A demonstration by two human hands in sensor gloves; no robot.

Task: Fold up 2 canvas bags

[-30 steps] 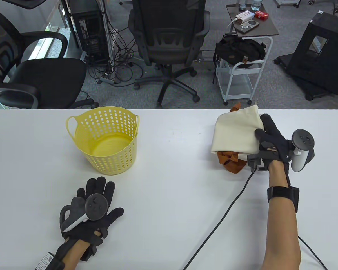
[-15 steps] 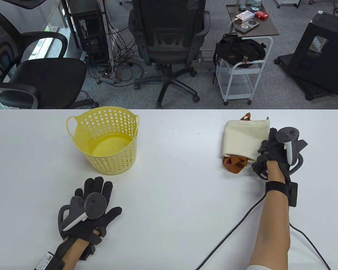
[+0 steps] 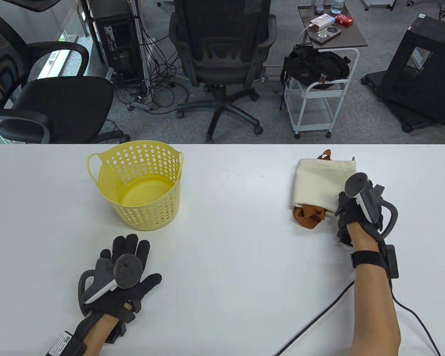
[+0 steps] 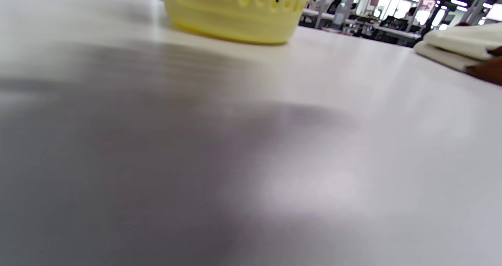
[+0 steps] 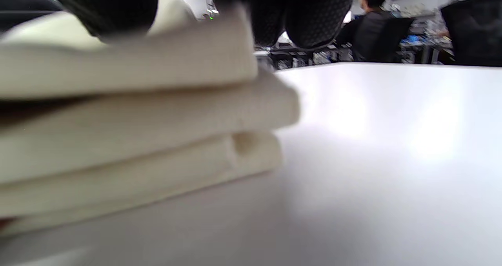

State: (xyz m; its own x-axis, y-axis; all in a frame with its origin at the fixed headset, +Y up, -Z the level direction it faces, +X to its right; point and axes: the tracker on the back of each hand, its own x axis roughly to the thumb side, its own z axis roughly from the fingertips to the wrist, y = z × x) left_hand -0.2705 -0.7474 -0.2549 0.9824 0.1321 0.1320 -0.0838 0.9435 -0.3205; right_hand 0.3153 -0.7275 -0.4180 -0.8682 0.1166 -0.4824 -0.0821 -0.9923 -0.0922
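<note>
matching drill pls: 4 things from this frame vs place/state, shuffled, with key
Things:
1. yellow basket
2. folded canvas bag
3. left hand
4. right hand

Places/states:
A. flat on the table, fingers spread, touching nothing else
B. upright on the table's left half, nothing inside
C. fingers on the stack's near right corner
D. cream stack on the table's right half, brown straps poking out

Pairs: 1-B, 2-D, 3-A, 4-C

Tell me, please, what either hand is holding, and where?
The right hand grips the folded bag at its near right corner; the left hand lies flat, holding nothing.
</note>
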